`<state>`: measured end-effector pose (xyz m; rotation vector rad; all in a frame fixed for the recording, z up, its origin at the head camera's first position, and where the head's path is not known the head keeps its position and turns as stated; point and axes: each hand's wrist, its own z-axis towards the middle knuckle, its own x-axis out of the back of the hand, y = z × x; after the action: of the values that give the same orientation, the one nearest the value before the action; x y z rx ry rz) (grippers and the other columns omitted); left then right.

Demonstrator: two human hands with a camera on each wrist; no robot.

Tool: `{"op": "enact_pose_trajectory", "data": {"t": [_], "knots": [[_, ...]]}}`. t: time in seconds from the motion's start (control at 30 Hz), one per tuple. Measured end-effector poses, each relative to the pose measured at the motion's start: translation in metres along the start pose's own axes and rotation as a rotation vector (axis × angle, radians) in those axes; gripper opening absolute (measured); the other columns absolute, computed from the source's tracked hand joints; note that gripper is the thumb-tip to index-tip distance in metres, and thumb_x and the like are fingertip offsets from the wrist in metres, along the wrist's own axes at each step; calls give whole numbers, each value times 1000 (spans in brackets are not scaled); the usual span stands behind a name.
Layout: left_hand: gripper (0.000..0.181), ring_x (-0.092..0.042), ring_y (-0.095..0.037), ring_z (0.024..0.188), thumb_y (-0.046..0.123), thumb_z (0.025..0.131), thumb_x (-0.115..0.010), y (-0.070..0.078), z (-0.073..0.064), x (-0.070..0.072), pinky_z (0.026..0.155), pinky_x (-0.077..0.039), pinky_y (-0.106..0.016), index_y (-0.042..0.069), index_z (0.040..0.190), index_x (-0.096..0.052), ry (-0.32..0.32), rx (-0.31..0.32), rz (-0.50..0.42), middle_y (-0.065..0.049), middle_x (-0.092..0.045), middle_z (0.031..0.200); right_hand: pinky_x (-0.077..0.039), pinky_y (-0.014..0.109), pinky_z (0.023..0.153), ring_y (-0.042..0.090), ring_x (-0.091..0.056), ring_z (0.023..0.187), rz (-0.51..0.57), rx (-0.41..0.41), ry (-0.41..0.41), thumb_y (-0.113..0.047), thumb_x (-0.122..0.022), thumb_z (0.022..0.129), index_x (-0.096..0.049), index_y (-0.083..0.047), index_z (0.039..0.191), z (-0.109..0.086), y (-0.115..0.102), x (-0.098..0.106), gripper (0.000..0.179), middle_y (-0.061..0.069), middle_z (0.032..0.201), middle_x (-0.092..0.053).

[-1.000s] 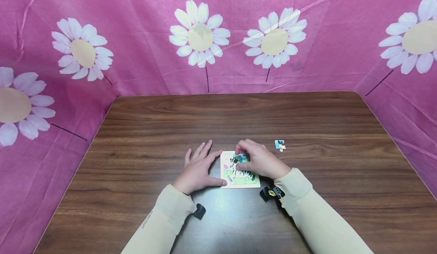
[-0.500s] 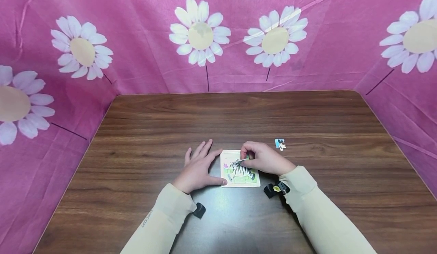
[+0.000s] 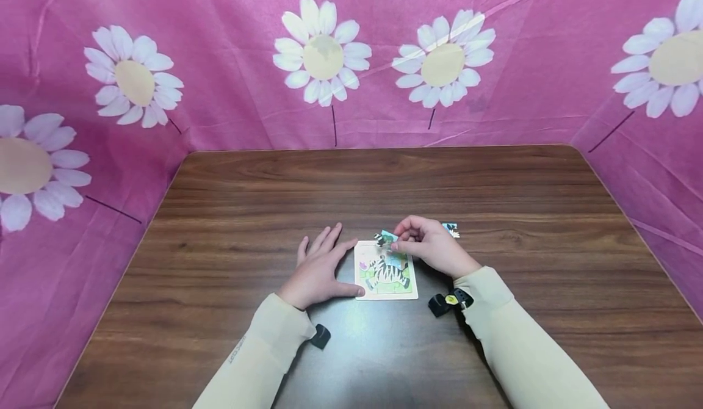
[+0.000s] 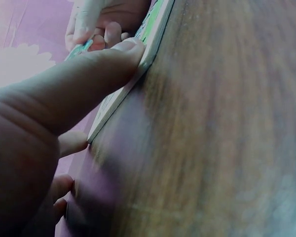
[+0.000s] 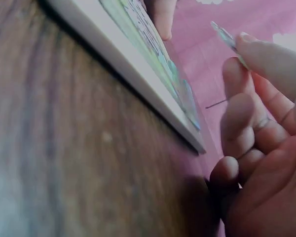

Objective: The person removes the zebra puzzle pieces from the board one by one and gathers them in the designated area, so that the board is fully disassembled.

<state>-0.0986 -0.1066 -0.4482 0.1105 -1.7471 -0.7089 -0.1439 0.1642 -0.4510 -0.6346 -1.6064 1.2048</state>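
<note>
A small square zebra jigsaw puzzle (image 3: 387,290) with a pale frame lies flat on the table in the head view. My left hand (image 3: 318,273) rests at its left side with fingers spread; the thumb presses the frame near the lower left corner, and the index fingertip touches the upper left corner. Between thumb and index finger, my right hand (image 3: 436,248) pinches a blue and green puzzle piece (image 3: 387,238), held above the puzzle's upper edge. The right wrist view shows that piece (image 5: 226,37) edge-on, apart from the board's wooden side (image 5: 133,81).
Another loose puzzle piece (image 3: 451,229), blue with black and white, lies beyond my right hand, partly covered by it. The brown wood-grain table (image 3: 263,195) ends at a pink cloth (image 3: 230,85) with daisies. Black straps sit at both wrists.
My right hand has lifted the puzzle piece off the puzzle and moved it up and away, turning it, past the top edge. My left hand has stayed in place.
</note>
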Motion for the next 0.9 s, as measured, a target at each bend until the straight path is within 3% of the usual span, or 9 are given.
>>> {"op": "enact_pose_trajectory", "data": {"t": [0.3,0.43,0.63,0.9], "knots": [[99,-7,-26,155,60,69,-84,-1,1,-1,118,3,-61,25,153,-44,2,0,-4,-6,-14,168,-47,25,52,15,-59,64,54,-42,121,-15,-80,85,-67,-3,100,-8,8,15,23,7,82,-69],[99,-7,-25,155,60,69,-84,-1,1,-1,118,4,-60,25,153,-44,5,1,-6,-6,-14,168,-45,25,51,15,-56,61,10,-51,149,-20,-81,85,-69,-6,93,-13,11,26,20,7,76,-66],[99,-7,-26,154,59,69,-84,-1,1,-1,118,4,-61,25,153,-45,6,-2,-10,-7,-14,168,-46,24,58,11,-56,67,-94,-28,209,-24,-78,89,-74,-9,94,-22,19,41,16,3,78,-67],[100,-7,-26,154,60,68,-84,-1,1,-1,118,4,-60,25,153,-44,3,0,0,-6,-14,168,-45,18,66,5,-59,76,-113,-12,325,-19,-74,92,-76,-4,99,-33,26,56,17,-5,85,-73]]}}
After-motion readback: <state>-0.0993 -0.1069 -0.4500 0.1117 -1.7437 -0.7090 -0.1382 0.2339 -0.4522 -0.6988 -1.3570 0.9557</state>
